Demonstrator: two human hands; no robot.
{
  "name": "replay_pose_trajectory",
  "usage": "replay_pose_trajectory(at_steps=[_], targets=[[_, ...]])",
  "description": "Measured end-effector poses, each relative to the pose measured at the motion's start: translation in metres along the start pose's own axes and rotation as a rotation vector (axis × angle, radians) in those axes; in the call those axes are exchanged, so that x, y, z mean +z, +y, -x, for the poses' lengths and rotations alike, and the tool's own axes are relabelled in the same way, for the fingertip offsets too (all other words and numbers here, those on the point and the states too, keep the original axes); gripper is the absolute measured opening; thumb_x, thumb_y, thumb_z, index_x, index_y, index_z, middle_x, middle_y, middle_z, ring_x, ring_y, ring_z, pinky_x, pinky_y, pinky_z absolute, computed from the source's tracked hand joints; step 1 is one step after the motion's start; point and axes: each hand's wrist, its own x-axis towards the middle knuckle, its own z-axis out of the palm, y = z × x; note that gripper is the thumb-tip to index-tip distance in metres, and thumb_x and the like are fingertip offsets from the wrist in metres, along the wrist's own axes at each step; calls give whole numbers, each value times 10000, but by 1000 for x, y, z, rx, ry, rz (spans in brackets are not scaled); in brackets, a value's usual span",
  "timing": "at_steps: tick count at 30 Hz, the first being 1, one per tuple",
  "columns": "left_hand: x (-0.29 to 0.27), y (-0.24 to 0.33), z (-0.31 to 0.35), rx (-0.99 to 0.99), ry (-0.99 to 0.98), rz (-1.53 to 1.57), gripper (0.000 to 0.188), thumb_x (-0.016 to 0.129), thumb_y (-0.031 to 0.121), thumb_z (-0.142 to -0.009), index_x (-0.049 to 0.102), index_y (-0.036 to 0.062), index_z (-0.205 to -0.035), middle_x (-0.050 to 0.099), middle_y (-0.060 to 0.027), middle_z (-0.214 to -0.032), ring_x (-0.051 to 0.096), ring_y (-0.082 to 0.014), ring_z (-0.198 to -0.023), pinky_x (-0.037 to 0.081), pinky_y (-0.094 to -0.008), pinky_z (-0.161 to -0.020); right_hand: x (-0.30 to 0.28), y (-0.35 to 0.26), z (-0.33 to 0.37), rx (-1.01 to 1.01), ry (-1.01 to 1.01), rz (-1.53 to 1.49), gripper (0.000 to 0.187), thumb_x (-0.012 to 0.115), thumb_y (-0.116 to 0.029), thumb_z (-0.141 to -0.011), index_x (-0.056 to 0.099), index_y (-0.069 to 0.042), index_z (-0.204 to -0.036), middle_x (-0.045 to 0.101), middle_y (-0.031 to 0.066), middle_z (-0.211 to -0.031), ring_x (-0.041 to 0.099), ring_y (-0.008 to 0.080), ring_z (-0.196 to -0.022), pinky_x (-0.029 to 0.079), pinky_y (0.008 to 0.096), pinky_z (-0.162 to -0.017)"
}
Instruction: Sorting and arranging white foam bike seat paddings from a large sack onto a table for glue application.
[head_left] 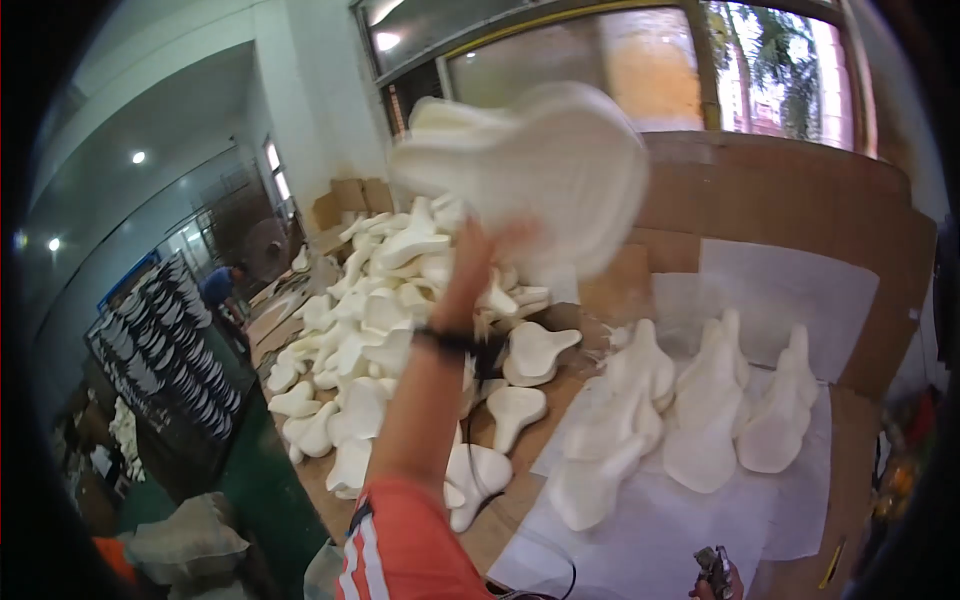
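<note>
My left hand [490, 245] is raised in the middle of the view, smeared by motion, gripping a cream foam bicycle saddle pad [560, 160]. A second pale shape shows at the pad's left end; I cannot tell whether it is a separate pad. A black band with a thin cable circles my left wrist. Low at the right, partly cut off by the frame edge, my right hand [735, 582] is closed on a small dark metal tool [713, 568], its exact kind unclear. Several foam saddle pads [705, 440] lie in overlapping rows on white paper [800, 500] at the right.
A big heap of loose saddle pads [385, 310] covers the table's left side. Cardboard sheets [780, 190] stand along the back. A slim yellow tool [832, 565] lies at the right edge. Beyond the table are a rack [170, 350] of dark curved pieces and another person [218, 288].
</note>
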Motion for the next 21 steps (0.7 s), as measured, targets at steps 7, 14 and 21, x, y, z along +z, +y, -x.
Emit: replay_pose_trajectory(at_steps=[7, 14, 21], targets=[[-62, -21, -24, -11, 290, 58, 754, 672, 387, -821, 356, 23, -1401, 446, -117, -1363, 457, -230, -1200, 385, -419, -955, 95, -39, -17, -39, 0, -50, 516, 582, -33, -885, 395, -8, -1366, 517, 99, -1294, 521, 161, -1083, 473, 284, -866], [-98, -173, 232, -775, -434, -267, 524, 680, 190, -852, 495, 26, -1314, 595, -97, -1175, 582, -155, -980, 474, -298, -838, 123, -107, 19, 21, 36, -101, 562, 689, -72, -832, 431, -22, -1329, 616, 47, -975, 579, 114, -903, 491, 274, -806], [-119, -261, 263, -769, -330, -543, 464, 641, 80, -824, 524, -20, -1262, 612, -131, -1127, 602, -178, -932, 483, -292, -822, 144, -76, 45, 183, 2, 43, 558, 722, -146, -824, 468, -20, -1304, 604, 46, -973, 566, 109, -877, 465, 261, -803]])
